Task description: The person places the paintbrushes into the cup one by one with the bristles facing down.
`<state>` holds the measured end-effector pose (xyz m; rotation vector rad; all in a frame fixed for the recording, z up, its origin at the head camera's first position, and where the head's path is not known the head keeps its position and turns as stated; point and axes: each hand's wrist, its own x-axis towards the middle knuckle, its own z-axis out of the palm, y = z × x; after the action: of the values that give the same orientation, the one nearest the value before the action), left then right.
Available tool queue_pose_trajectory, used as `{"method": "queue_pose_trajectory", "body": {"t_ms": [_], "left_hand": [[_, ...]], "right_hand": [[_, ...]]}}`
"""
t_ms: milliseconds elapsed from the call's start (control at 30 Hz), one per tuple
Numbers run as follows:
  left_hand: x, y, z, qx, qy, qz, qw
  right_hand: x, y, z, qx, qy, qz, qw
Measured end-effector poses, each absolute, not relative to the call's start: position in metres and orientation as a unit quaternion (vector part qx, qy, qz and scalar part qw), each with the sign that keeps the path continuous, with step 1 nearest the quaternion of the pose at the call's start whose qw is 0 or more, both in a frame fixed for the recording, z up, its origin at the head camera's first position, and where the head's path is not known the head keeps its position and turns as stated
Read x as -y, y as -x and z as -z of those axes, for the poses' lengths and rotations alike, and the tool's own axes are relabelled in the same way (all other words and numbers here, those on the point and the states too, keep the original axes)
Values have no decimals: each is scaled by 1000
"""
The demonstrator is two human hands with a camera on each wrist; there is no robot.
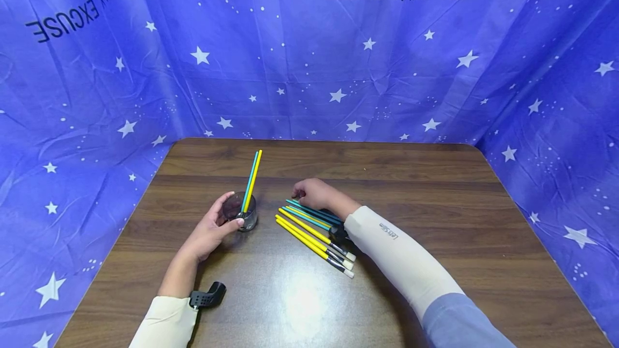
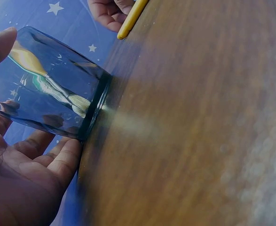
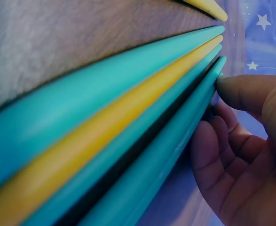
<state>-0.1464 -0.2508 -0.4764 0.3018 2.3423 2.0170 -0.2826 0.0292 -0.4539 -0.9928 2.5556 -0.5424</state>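
My left hand (image 1: 210,232) grips a smoky clear glass cup (image 2: 53,89), thumb on one side and fingers round the other. Inside stand two paintbrushes, one with a teal handle (image 1: 250,181) and one yellow (image 1: 257,168), bristles down. My right hand (image 1: 316,195) is at the handle ends of several paintbrushes on the table. Its thumb (image 3: 241,92) lies on the tip of the outermost teal paintbrush (image 3: 175,146), with the other fingers curled below and beside it. Between teal handles runs a yellow handle (image 3: 128,110).
More yellow paintbrushes (image 1: 302,238) lie side by side nearer me, with pale bristles toward the right. My right forearm covers the far ends of the teal ones. The brown wooden table (image 1: 450,192) meets a blue star-printed curtain (image 1: 290,58) at its back and sides.
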Motion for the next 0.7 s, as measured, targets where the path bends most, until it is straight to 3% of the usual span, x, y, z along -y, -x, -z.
{"method": "queue_pose_trajectory", "body": {"t_ms": [700], "left_hand": [[251, 147, 476, -756, -91, -647, 24]], "right_hand": [[-34, 287, 454, -891, 380, 190, 160]]}}
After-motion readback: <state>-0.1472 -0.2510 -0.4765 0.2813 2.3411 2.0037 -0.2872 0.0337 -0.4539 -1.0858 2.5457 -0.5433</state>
